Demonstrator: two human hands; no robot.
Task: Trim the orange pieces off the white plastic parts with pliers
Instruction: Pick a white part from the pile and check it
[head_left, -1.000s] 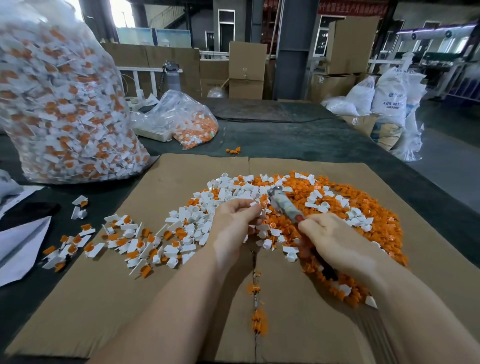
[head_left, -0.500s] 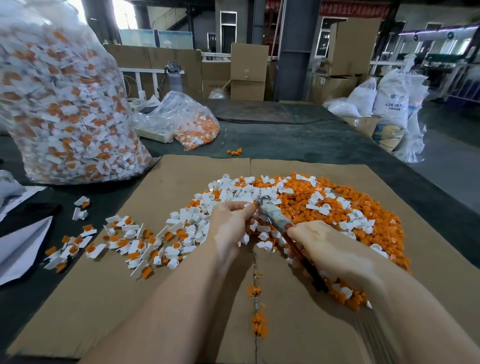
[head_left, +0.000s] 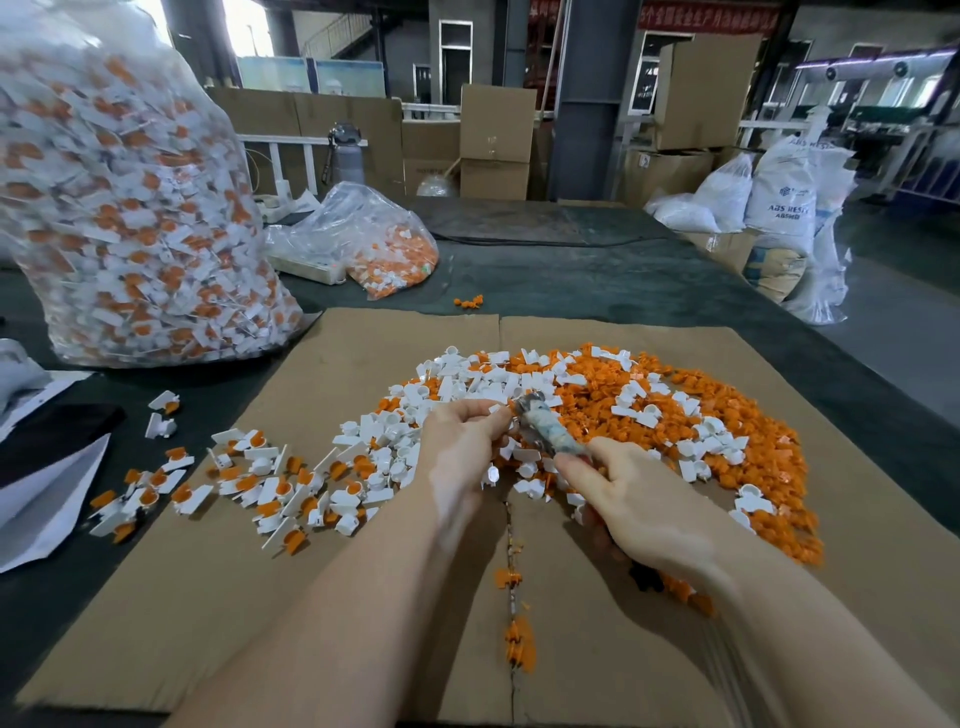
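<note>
1. Right now the person's left hand (head_left: 462, 447) sits near the middle of the cardboard sheet (head_left: 332, 597), fingers curled and pinching something small at the fingertips; I cannot make out the piece itself.
2. The right hand (head_left: 639, 509) is wrapped around the handles of the pliers (head_left: 545, 428), whose nose points toward 11 o'clock and meets the left fingertips.
3. Whether the pliers' nose is closed on anything is too blurred to tell.
4. Beyond the hands, from 12 to 3 o'clock, lies a heap of loose orange pieces (head_left: 727, 415) with white plastic parts (head_left: 452, 384) scattered over and beside it.
5. At 9 o'clock of the hands, untrimmed parts (head_left: 270, 478), white with orange on them, spread across the cardboard's left edge onto the dark counter (head_left: 597, 280).
6. A few orange scraps (head_left: 519, 644) sit along the cardboard seam at 6 o'clock.
7. At 10 o'clock stands a big clear bag (head_left: 130, 208) stuffed with white-and-orange parts; a smaller bag (head_left: 384, 244) lies at 11 o'clock.
8. Cardboard boxes (head_left: 496, 140) and white sacks (head_left: 779, 202) stand behind the counter.
</note>
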